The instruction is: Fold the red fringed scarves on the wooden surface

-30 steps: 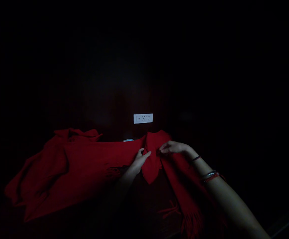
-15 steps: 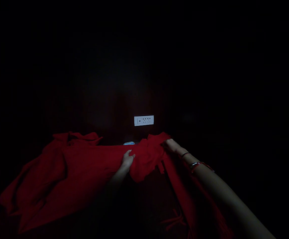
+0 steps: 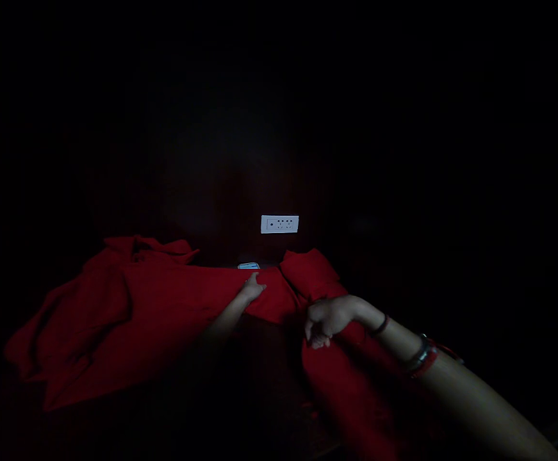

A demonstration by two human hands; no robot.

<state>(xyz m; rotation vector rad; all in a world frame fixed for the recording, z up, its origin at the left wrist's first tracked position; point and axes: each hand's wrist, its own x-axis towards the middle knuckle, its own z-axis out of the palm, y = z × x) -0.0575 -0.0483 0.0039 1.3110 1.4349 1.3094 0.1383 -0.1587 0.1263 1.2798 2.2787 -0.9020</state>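
Observation:
A wide red scarf (image 3: 182, 294), fringed at one end in the earlier view, is spread across a dark surface. Its left part lies bunched in folds, and its right part is turned over on itself. My left hand (image 3: 254, 288) rests on the scarf near its middle, thumb and forefinger apart; the other fingers show poorly. To the right, my right hand (image 3: 325, 321) has its fingers curled downward at the folded part, closed on the cloth as far as the dim light shows. Red fabric runs from beneath it toward the lower right.
A white wall socket panel (image 3: 279, 224) is set in the dark wall ahead. Just beyond the scarf's far edge lies a phone-like object with a lit screen (image 3: 248, 266). Everything else is lost in darkness.
My right hand has come nearer and lower, drawing the cloth with it. The bunched fabric beside my left hand now lies flatter, and that hand's fingers have loosened.

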